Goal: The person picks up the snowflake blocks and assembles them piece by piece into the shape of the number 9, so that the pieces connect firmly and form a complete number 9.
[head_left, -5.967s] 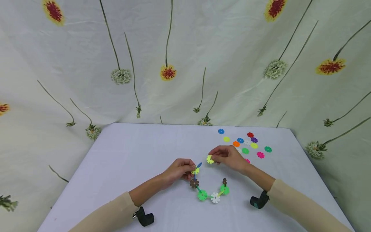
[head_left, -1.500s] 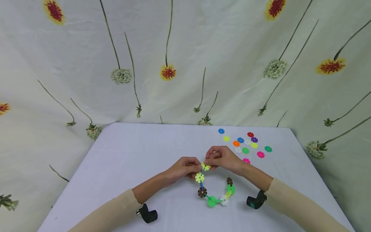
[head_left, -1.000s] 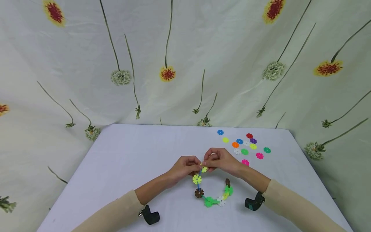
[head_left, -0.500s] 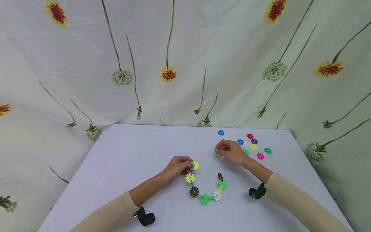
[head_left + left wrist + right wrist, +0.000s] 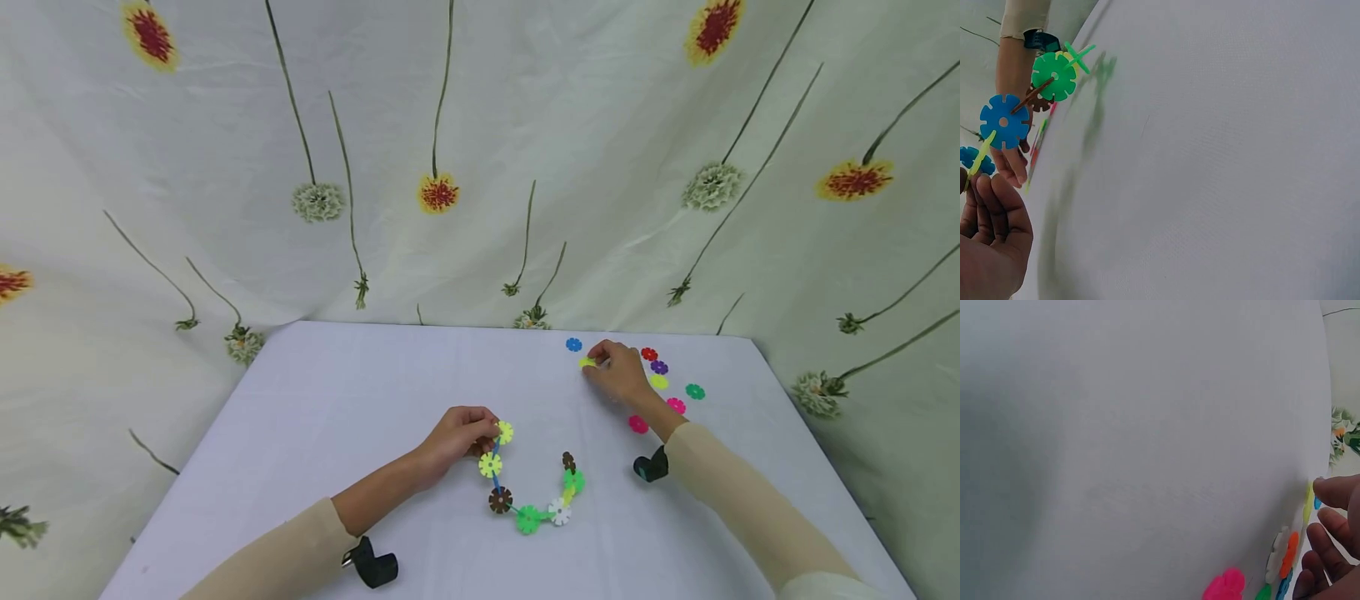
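Observation:
My left hand (image 5: 455, 440) pinches the upper end of a curved chain of interlocked notched plastic discs (image 5: 528, 520). That chain has yellow, blue, brown, green and white discs, and hangs in a U shape. In the left wrist view, a blue disc (image 5: 1004, 122) and a green disc (image 5: 1054, 76) of it stand out above the fingers. My right hand (image 5: 621, 372) reaches to a loose yellow disc (image 5: 587, 362) at the back of the table. In the right wrist view, thumb and fingers are apart beside that yellow disc (image 5: 1308, 501); whether they touch it is unclear.
Loose discs lie around the right hand: blue (image 5: 573, 344), red (image 5: 649, 354), purple (image 5: 659, 367), green (image 5: 695, 391) and pink (image 5: 638, 424). Orange (image 5: 1289, 555) and white (image 5: 1277, 555) ones show under it in the right wrist view. A floral cloth (image 5: 480, 250) hangs behind the white table (image 5: 360, 375).
A yellow disc that the right hand held has joined the chain's upper end. The right hand has let go and moved back to the loose discs; the left hand has shifted slightly left with the chain.

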The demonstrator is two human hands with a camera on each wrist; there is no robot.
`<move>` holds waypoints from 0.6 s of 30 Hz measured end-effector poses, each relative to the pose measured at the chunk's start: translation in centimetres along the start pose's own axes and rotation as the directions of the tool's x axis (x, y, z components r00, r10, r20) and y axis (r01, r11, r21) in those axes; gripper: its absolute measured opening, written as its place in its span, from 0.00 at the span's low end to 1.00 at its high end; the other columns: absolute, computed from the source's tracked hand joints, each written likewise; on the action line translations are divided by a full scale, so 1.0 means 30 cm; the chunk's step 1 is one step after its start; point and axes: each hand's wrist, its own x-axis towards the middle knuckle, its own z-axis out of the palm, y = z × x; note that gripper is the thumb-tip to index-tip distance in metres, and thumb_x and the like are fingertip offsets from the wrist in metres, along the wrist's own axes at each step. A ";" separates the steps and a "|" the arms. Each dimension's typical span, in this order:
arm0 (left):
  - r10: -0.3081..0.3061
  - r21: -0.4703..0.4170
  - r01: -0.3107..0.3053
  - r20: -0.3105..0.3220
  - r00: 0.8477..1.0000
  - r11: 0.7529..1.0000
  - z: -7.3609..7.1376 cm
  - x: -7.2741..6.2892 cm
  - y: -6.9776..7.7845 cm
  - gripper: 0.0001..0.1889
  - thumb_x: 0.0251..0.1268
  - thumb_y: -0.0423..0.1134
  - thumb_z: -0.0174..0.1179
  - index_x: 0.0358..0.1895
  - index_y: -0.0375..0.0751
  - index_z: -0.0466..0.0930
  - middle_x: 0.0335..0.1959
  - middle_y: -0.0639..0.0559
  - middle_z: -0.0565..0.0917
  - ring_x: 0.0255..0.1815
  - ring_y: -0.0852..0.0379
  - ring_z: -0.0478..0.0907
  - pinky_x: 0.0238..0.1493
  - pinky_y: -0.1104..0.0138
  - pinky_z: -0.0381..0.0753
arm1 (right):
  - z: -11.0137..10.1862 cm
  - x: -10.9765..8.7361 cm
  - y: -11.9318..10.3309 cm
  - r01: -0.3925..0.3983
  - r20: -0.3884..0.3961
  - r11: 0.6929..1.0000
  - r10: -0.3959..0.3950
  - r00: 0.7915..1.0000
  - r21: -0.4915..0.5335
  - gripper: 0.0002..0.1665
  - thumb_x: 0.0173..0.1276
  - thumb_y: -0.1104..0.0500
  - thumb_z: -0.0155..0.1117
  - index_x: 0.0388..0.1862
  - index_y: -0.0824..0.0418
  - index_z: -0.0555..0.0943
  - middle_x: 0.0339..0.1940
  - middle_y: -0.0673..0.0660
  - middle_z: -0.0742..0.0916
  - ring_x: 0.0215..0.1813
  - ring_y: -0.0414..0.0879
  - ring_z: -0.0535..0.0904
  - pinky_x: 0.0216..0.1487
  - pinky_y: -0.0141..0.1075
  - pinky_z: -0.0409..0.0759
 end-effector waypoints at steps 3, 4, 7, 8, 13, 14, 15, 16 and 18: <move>-0.003 0.001 0.003 0.013 1.000 1.000 0.004 0.009 -0.003 0.07 0.74 0.37 0.61 0.42 0.35 0.82 0.29 0.54 0.81 0.32 0.60 0.76 0.37 0.72 0.79 | 0.000 0.008 0.007 -0.044 -0.004 0.998 0.044 0.999 -0.046 0.22 0.74 0.53 0.70 0.59 0.64 0.80 0.54 0.65 0.84 0.60 0.60 0.73 0.62 0.53 0.76; -0.004 0.002 0.004 0.016 1.000 1.000 0.004 0.008 -0.003 0.07 0.73 0.37 0.61 0.42 0.35 0.82 0.29 0.55 0.81 0.32 0.60 0.76 0.36 0.72 0.79 | 0.004 0.011 0.008 -0.053 -0.004 0.997 0.052 0.999 -0.061 0.22 0.75 0.52 0.71 0.59 0.64 0.80 0.54 0.64 0.83 0.60 0.60 0.73 0.62 0.54 0.76; -0.005 0.005 0.005 0.025 1.000 1.000 0.004 0.007 -0.002 0.07 0.73 0.37 0.61 0.43 0.34 0.82 0.29 0.55 0.81 0.32 0.60 0.77 0.37 0.71 0.79 | 0.012 0.020 0.011 -0.063 -0.009 0.993 0.062 0.998 -0.099 0.22 0.75 0.50 0.71 0.58 0.64 0.80 0.54 0.64 0.83 0.60 0.60 0.73 0.63 0.53 0.77; -0.004 0.006 0.004 0.026 1.000 1.000 0.005 0.007 -0.001 0.07 0.73 0.37 0.61 0.43 0.34 0.82 0.30 0.55 0.81 0.32 0.60 0.77 0.37 0.71 0.79 | 0.014 0.023 0.011 -0.062 -0.009 0.993 0.061 0.998 -0.105 0.22 0.75 0.51 0.71 0.57 0.64 0.80 0.54 0.64 0.83 0.61 0.60 0.72 0.63 0.54 0.77; -0.003 0.007 0.003 0.025 1.000 1.000 0.008 0.006 0.005 0.07 0.73 0.36 0.61 0.42 0.35 0.82 0.29 0.55 0.81 0.32 0.60 0.76 0.37 0.71 0.79 | 0.010 0.036 -0.001 -0.069 0.024 0.991 0.072 0.997 -0.117 0.21 0.74 0.53 0.71 0.57 0.65 0.80 0.56 0.65 0.83 0.63 0.60 0.72 0.66 0.54 0.76; -0.004 0.006 0.003 0.025 1.000 1.000 0.007 0.005 0.005 0.07 0.73 0.36 0.61 0.42 0.34 0.82 0.29 0.55 0.81 0.32 0.60 0.76 0.37 0.71 0.79 | 0.009 0.038 -0.004 -0.074 0.030 0.991 0.078 0.997 -0.115 0.21 0.74 0.54 0.71 0.57 0.65 0.79 0.56 0.65 0.83 0.63 0.60 0.72 0.66 0.54 0.76; -0.003 0.005 0.003 0.025 1.000 1.000 0.006 0.004 0.005 0.07 0.73 0.37 0.61 0.42 0.34 0.82 0.29 0.54 0.81 0.32 0.60 0.76 0.36 0.71 0.79 | 0.008 0.039 -0.007 -0.082 0.035 0.990 0.087 0.996 -0.114 0.21 0.74 0.54 0.71 0.58 0.64 0.78 0.56 0.65 0.82 0.63 0.60 0.72 0.67 0.54 0.77; -0.004 0.005 0.004 0.026 1.000 1.000 0.005 0.004 0.005 0.08 0.73 0.37 0.61 0.43 0.34 0.82 0.29 0.54 0.81 0.32 0.60 0.76 0.36 0.71 0.79 | 0.007 0.039 -0.008 -0.085 0.039 0.991 0.090 0.995 -0.105 0.21 0.74 0.54 0.71 0.58 0.64 0.78 0.56 0.65 0.82 0.63 0.60 0.72 0.67 0.53 0.78; -0.006 0.005 0.005 0.028 1.000 1.000 0.003 0.003 0.004 0.08 0.73 0.37 0.60 0.43 0.34 0.82 0.29 0.54 0.81 0.32 0.60 0.76 0.37 0.71 0.79 | 0.008 0.040 -0.009 -0.079 0.043 0.993 0.083 0.996 -0.082 0.21 0.74 0.56 0.71 0.58 0.63 0.76 0.56 0.65 0.83 0.62 0.60 0.74 0.67 0.53 0.79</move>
